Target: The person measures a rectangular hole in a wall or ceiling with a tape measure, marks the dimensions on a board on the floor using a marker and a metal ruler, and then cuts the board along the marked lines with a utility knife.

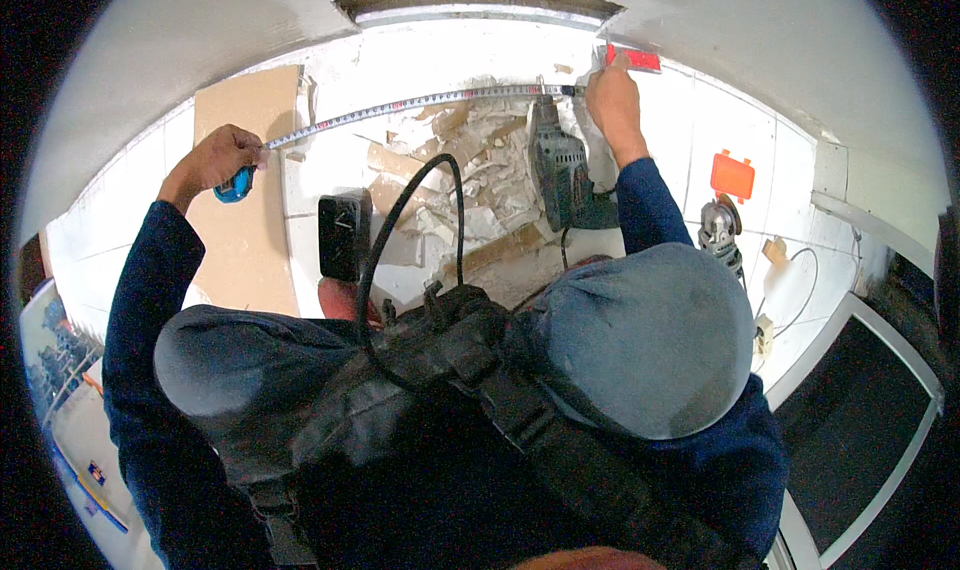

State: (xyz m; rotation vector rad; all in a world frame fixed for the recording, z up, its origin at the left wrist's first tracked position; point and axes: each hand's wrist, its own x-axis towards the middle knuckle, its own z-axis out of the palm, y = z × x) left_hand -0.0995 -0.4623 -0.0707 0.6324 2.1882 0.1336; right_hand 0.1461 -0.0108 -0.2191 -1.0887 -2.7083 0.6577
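Tape measure (233, 186) is at our left, blue case just under the left hand (222, 157). Our left fingers are closed on it; the case sticks out below them, the strip (400, 104) leaves past the fingertips. Strip runs out to the right, bowed in this view, over the top of the rubble (480, 185). Its far end sits just left of our right hand (615, 100); can't tell if those fingers touch it. Right fingers are gripping a red tool (640, 61), its red part poking out past them to the right. Drill (565, 170) lies by the rubble, below and left of that hand. Cardboard-coloured board (245, 230) under the left hand's side, black box (340, 240) between board and rubble. Orange case (733, 176) and grinder (718, 228) off to our right.
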